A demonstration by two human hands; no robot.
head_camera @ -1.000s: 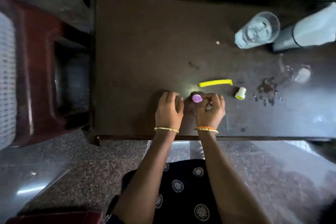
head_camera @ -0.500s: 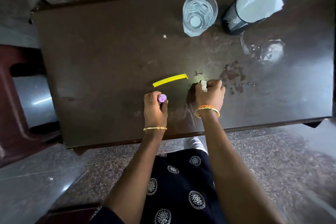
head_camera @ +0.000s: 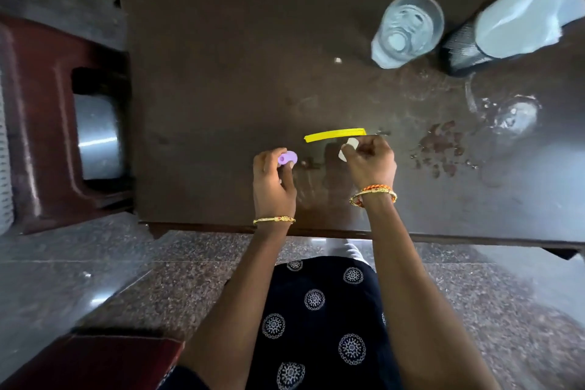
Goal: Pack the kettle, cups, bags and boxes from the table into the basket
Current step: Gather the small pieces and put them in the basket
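My left hand (head_camera: 273,182) is closed around a small purple piece (head_camera: 287,158) near the front of the dark wooden table (head_camera: 221,79). To its right, my right hand (head_camera: 370,161) pinches a small white cap-like piece (head_camera: 348,146). Just beyond the right hand's fingers a yellow strip (head_camera: 334,135) lies flat on the table. At the back right stands a clear glass (head_camera: 406,30) with water in it. No kettle, bags, boxes or basket show in the head view.
A black mesh holder with white paper (head_camera: 506,32) stands at the far right, beside the glass. A wet patch (head_camera: 509,115) and dark crumbs (head_camera: 443,152) mark the table's right side. A red-brown plastic stool (head_camera: 47,120) stands left of the table.
My hands have separated: the left kept the purple piece, the right reached over and took the white piece that lay beside the yellow strip. The camera view shifted.
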